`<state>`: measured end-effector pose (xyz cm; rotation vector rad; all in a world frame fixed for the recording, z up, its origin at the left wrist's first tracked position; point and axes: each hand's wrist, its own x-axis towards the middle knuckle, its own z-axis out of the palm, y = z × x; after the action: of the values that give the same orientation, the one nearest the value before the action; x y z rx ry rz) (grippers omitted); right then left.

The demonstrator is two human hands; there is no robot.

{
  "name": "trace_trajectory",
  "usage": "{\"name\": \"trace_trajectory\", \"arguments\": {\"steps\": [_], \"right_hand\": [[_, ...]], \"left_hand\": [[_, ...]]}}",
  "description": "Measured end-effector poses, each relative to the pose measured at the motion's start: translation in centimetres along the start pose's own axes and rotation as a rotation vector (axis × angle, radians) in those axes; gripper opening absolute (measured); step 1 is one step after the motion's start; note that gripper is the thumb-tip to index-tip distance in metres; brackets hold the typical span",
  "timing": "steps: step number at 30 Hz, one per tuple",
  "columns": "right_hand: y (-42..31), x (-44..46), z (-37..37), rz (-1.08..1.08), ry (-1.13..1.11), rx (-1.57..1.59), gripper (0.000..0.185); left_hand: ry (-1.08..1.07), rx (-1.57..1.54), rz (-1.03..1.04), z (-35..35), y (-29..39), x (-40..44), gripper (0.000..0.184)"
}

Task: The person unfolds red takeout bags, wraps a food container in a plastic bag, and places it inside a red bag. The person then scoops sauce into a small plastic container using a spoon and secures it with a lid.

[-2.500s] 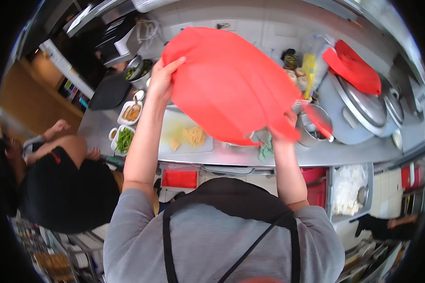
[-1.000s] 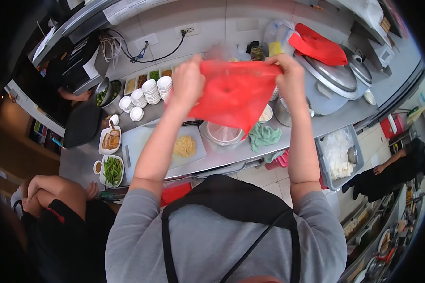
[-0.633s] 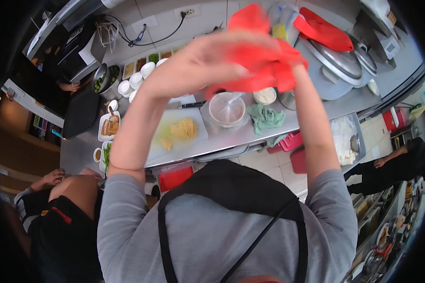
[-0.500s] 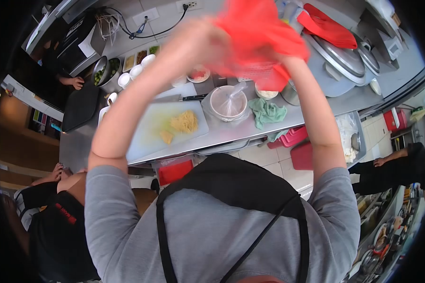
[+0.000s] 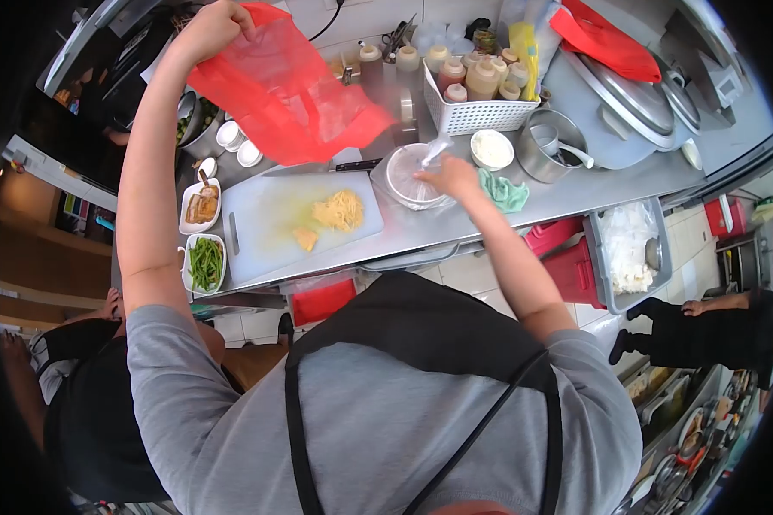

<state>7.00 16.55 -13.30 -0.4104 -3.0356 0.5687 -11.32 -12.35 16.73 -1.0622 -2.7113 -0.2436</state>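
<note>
My left hand [image 5: 213, 30] is raised at the upper left, fingers closed on the edge of a red plastic bag [image 5: 288, 94]. The bag hangs spread out to the right, above the counter. Lower down, my right hand [image 5: 452, 178] has its fingers on the gathered top of a clear plastic bag [image 5: 435, 150] wrapped around a white round bowl [image 5: 397, 178]. The bowl stands upright on the counter. Left of it, a white cutting board [image 5: 266, 215] carries a pile of yellow noodle-like strands [image 5: 339, 211] and a small yellow piece [image 5: 305, 239]. A black-handled knife [image 5: 356, 166] lies by its far edge.
A white basket of sauce bottles [image 5: 481, 116], a bowl of white food [image 5: 492, 148], a steel pot [image 5: 532, 154] and a green cloth [image 5: 504, 191] are at the right. Dishes with green vegetables [image 5: 205, 263] and brown food [image 5: 203, 206] stand left. Other people stand on both sides.
The red bag has swung from upper centre to the left in my left hand. My right hand has left it and come down to the bagged bowl. The basket of bottles is now uncovered.
</note>
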Motion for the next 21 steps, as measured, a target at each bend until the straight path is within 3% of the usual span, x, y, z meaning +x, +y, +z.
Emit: {"name": "trace_trajectory", "arguments": {"steps": [4, 6, 10, 13, 14, 16, 20, 21], "right_hand": [[-0.4, 1.7, 5.0, 0.07, 0.25, 0.282, 0.038], [0.6, 2.3, 4.6, 0.075, 0.315, 0.412, 0.034], [1.7, 0.5, -5.6, 0.149, 0.376, 0.592, 0.023], [1.4, -1.3, -14.5, -0.032, 0.517, 0.826, 0.021], [1.1, -1.9, -17.0, -0.099, 0.567, 0.842, 0.021], [-0.4, -3.4, -21.1, -0.222, 0.6, 0.95, 0.018], [-2.5, -4.0, -24.7, -0.346, 0.718, 1.089, 0.02], [-4.1, -4.5, -25.0, -0.421, 0.727, 1.251, 0.018]], "left_hand": [[-0.079, 0.031, 0.027, 0.7, 1.1, 0.1, 0.026], [-0.065, -0.135, -0.027, 0.8, 2.9, -1.0, 0.025], [-0.169, -0.341, -0.061, 1.7, 4.3, -2.3, 0.023], [-0.333, -0.713, -0.096, 5.0, 5.1, -2.6, 0.022], [-0.272, -0.647, 0.046, 6.8, 5.6, -2.6, 0.03], [-0.322, -0.79, 0.035, 10.2, 7.2, -2.6, 0.03], [-0.429, -1.147, -0.076, 17.0, 10.1, -1.8, 0.029], [-0.437, -1.149, -0.069, 18.6, 10.6, -1.4, 0.029]]}}
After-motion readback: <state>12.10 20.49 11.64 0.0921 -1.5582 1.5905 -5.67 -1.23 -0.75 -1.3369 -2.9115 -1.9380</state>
